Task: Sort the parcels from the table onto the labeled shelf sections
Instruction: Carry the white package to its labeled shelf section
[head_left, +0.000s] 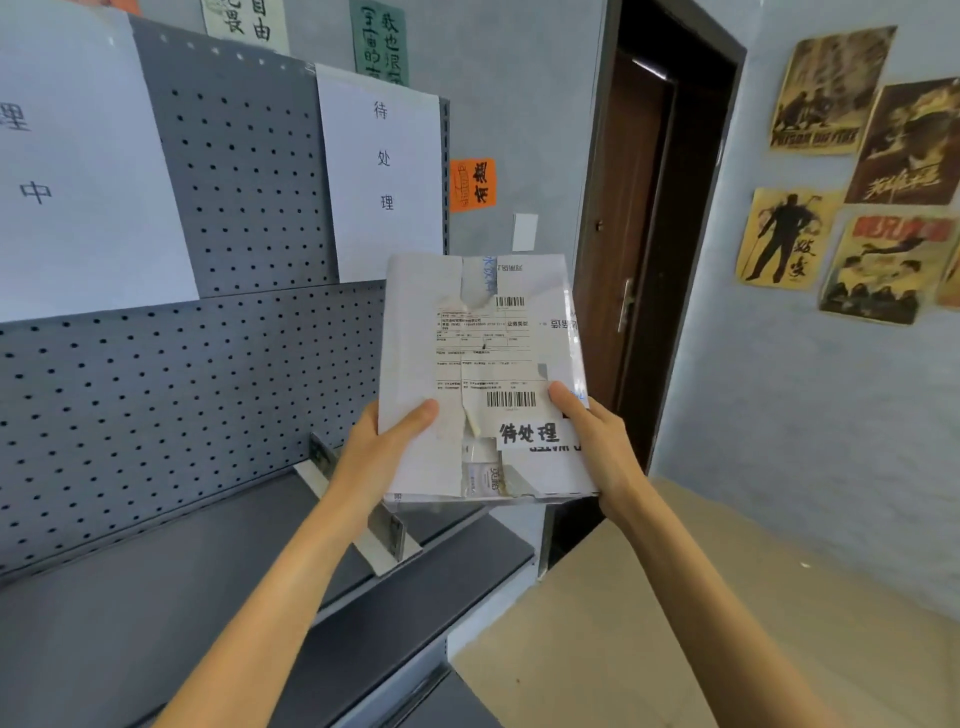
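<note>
A flat white parcel (483, 364) with a shipping label and a handwritten tag reading 待处理 is held up in front of me. My left hand (387, 447) grips its lower left edge, thumb on top. At the lower right edge my right hand (597, 441) grips it the same way. The parcel hovers above the right end of the grey shelf board (208, 545), just below the white section sign (384, 171) printed 待处理 on the pegboard back. A metal divider (379, 530) stands on the shelf under the parcel.
A second white sign (78, 171) hangs further left on the grey pegboard (234, 208). A dark wooden door (634, 249) is to the right of the shelf, posters (852, 182) cover the right wall, and tan floor (675, 623) lies below.
</note>
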